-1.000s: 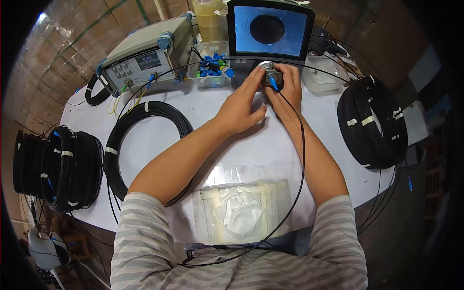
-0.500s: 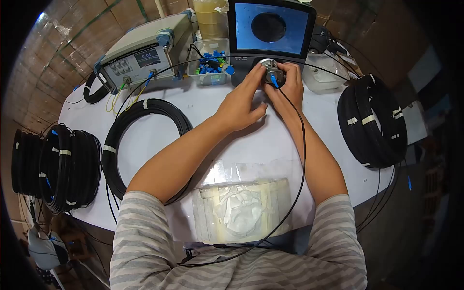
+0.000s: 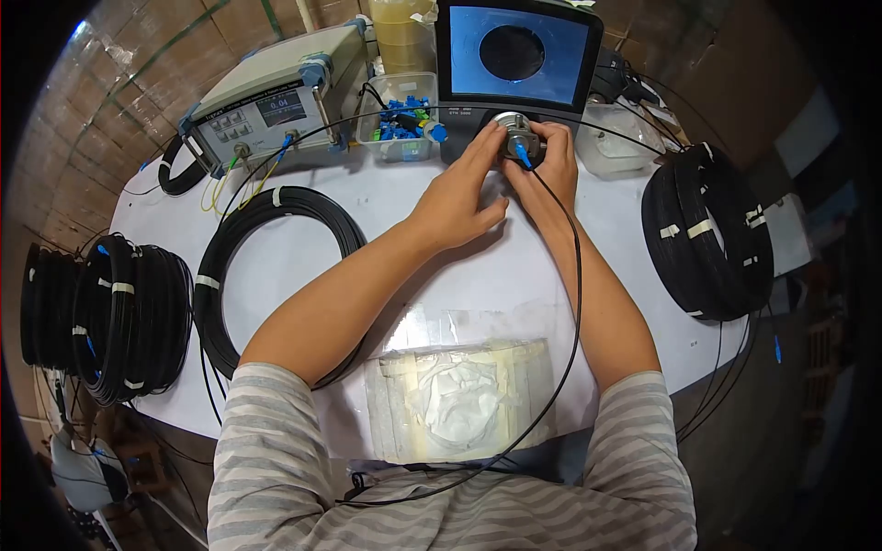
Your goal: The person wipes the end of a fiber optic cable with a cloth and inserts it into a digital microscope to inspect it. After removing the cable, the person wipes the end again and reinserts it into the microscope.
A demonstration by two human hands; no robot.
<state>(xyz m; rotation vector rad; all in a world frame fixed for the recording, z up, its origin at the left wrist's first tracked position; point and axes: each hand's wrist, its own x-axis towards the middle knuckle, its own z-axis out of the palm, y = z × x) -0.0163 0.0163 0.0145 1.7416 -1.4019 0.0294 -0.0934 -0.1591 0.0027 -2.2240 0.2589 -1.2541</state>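
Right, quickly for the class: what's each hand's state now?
Left hand: open, thumb spread, fingertips against the metal fitting.
Right hand: fingers curled at the fitting's right side; whether closed on it cannot be told.

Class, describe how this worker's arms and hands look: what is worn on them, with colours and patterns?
The left sleeve and right sleeve have bands of lighter and darker grey, and end around the elbows, leaving the forearms bare. The left hand and right hand are ungloved. No watch or bracelet shows; some fingers are partly hidden.
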